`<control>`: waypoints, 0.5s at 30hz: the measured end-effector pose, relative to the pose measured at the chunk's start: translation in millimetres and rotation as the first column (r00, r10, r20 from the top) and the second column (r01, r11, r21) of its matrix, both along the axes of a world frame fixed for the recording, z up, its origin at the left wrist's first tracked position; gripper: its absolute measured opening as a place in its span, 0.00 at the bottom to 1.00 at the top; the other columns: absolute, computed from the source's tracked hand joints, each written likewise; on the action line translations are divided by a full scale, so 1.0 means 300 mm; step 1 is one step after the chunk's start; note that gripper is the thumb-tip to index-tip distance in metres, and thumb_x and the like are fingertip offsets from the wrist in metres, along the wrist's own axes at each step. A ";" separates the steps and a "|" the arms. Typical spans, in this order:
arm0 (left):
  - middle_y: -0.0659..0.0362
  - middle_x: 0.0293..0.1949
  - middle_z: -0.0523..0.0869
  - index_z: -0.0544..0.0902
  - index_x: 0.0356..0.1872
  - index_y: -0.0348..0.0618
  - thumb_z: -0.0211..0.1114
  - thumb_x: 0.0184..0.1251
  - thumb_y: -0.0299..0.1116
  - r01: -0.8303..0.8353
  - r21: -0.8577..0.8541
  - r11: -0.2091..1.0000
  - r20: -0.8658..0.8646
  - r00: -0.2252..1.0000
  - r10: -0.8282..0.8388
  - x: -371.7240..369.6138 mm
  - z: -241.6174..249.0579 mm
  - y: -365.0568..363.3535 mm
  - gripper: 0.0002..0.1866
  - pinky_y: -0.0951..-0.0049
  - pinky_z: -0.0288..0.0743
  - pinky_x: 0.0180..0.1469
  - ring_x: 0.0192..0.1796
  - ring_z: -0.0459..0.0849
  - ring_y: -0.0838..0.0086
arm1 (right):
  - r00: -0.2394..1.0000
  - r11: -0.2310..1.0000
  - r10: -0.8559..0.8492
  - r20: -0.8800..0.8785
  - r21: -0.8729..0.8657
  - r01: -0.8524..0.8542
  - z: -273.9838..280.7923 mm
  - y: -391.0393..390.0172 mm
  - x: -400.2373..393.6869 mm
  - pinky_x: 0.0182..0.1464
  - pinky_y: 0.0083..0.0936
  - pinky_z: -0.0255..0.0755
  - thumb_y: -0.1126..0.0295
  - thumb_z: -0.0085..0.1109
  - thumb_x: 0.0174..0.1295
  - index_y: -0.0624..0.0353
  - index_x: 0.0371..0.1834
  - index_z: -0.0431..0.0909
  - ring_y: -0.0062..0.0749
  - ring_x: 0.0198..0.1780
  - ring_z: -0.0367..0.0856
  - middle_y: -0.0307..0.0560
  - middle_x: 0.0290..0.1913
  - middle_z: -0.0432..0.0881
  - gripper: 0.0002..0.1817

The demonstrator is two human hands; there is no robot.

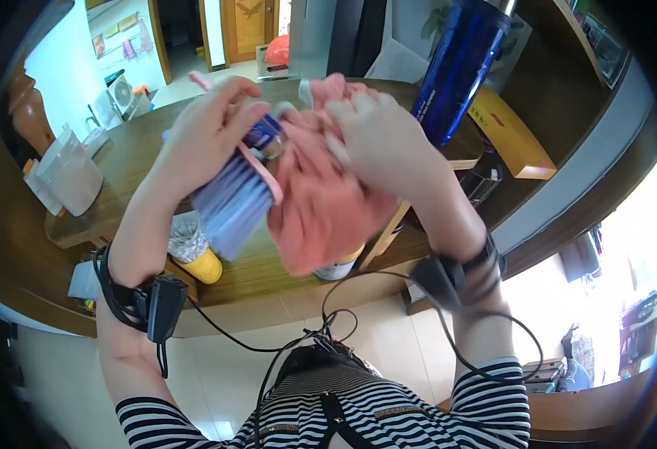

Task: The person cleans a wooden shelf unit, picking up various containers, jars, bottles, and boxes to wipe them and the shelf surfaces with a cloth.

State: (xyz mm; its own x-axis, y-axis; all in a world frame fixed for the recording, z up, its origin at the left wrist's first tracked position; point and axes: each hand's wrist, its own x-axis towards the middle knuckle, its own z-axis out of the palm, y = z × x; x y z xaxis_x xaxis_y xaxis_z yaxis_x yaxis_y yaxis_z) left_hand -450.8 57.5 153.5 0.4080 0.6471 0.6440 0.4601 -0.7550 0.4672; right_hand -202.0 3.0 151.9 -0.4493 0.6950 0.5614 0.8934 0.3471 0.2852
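Note:
My left hand (212, 131) is closed around a small brush with a pink frame and blue-grey bristles (233, 200), the bristles hanging down. A small dark blue object (263, 133) shows beside its fingers; what it is I cannot make out. My right hand (379, 138) grips a pink cloth (321, 217), which hangs below it and is blurred by motion. Under the hands, a yellow container with white cotton swabs (200, 263) stands on the lower shelf, and another container (337, 268) is partly hidden behind the cloth.
A tall blue tumbler (459, 75) stands at the right of the wooden shelf (138, 150), near a yellow box (509, 136). A white plastic container (72, 173) is at the left. Black cables (328, 329) run between devices strapped to both forearms.

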 end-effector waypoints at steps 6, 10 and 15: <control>0.57 0.34 0.83 0.77 0.54 0.40 0.67 0.71 0.36 0.136 -0.064 0.989 0.019 0.991 -0.135 0.008 0.008 -0.008 0.16 0.72 0.76 0.40 0.34 0.83 0.74 | 0.986 0.994 -0.039 -0.160 -0.111 0.021 0.029 0.058 0.076 0.50 0.46 0.76 0.61 0.57 0.62 0.57 0.42 0.79 0.56 0.46 0.82 0.56 0.45 0.83 0.12; 0.59 0.35 0.83 0.77 0.54 0.39 0.65 0.73 0.36 0.187 -0.151 0.971 0.035 0.982 -0.183 -0.025 0.008 -0.010 0.15 0.74 0.76 0.40 0.35 0.83 0.78 | 0.995 0.980 -0.075 -0.073 -0.191 0.060 0.038 0.196 0.043 0.45 0.44 0.81 0.62 0.54 0.63 0.58 0.43 0.81 0.54 0.38 0.86 0.55 0.36 0.86 0.14; 0.61 0.42 0.82 0.77 0.58 0.44 0.62 0.76 0.41 0.086 -0.122 0.989 -0.087 0.991 -0.097 -0.043 0.017 -0.017 0.17 0.75 0.74 0.52 0.45 0.80 0.79 | 0.894 0.909 0.416 -0.168 0.057 -0.413 0.014 0.036 0.066 0.48 0.45 0.78 0.66 0.58 0.60 0.56 0.45 0.82 0.55 0.43 0.84 0.54 0.40 0.85 0.12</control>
